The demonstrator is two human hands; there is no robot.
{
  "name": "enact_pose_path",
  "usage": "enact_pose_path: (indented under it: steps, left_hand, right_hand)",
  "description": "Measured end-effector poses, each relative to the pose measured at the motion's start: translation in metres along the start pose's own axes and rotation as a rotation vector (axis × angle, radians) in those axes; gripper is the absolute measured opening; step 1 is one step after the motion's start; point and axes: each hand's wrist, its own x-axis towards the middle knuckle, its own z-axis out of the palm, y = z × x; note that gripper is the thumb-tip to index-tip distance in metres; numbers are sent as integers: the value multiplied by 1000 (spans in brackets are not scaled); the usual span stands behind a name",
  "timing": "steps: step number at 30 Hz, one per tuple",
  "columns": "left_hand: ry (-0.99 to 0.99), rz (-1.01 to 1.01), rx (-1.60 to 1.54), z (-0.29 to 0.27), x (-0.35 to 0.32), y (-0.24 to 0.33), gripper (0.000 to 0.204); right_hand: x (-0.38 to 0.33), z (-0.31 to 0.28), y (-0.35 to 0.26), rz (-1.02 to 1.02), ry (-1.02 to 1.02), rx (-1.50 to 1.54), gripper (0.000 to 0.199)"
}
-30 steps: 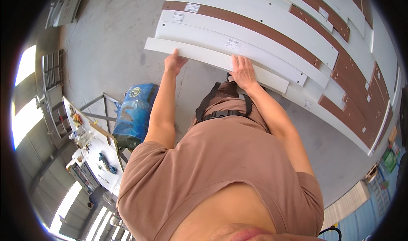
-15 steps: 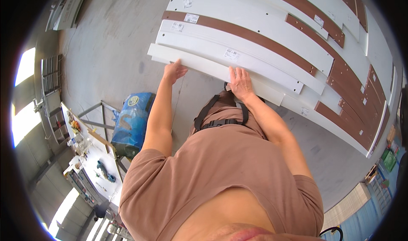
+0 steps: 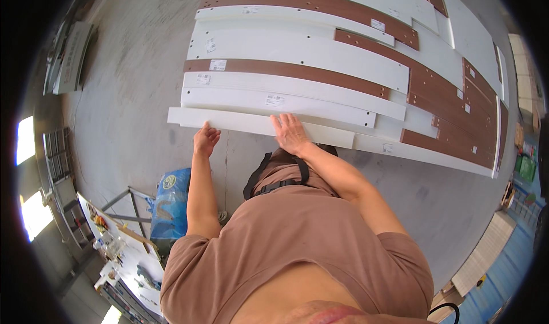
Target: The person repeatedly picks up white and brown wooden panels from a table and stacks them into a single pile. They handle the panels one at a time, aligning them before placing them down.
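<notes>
A narrow white board (image 3: 240, 122) lies along the near edge of a wide stack of panels. My right hand (image 3: 291, 134) rests on its top face, fingers stretched out and slightly apart. Farther left, my left hand (image 3: 206, 139) is at the board's near edge, a fingertip touching it and the other fingers loosely curled. Neither hand is wrapped round the board. Just beyond it lie a wider white panel (image 3: 234, 94) with a label and a brown strip (image 3: 286, 71).
The stack holds several white panels (image 3: 251, 38) and brown panels (image 3: 440, 98), staggered at their ends. A blue plastic sack (image 3: 171, 201) stands at my left, near a worktable (image 3: 134, 267) with tools. Shelving (image 3: 60, 158) is farther left; stacked boards (image 3: 486, 244) lie at the right.
My view has turned, so the stack appears lower and farther left. Both hands stay at the narrow white board, which now lies closer to level across the view.
</notes>
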Motion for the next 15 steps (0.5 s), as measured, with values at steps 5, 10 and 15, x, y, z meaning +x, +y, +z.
enact_pose_path:
  steps: [5, 10, 15]
  left_hand:
    - [-23, 59, -37, 23, -17, 15, 32]
    - [-106, 103, -63, 78, -26, 16, 31]
    - [-132, 27, -94, 148, -18, -1, 35]
  right_hand:
    - [13, -26, 9, 30, 16, -23, 54]
    - [10, -59, 55, 69, -11, -52, 68]
    - [0, -87, 118, 125, -50, -37, 70]
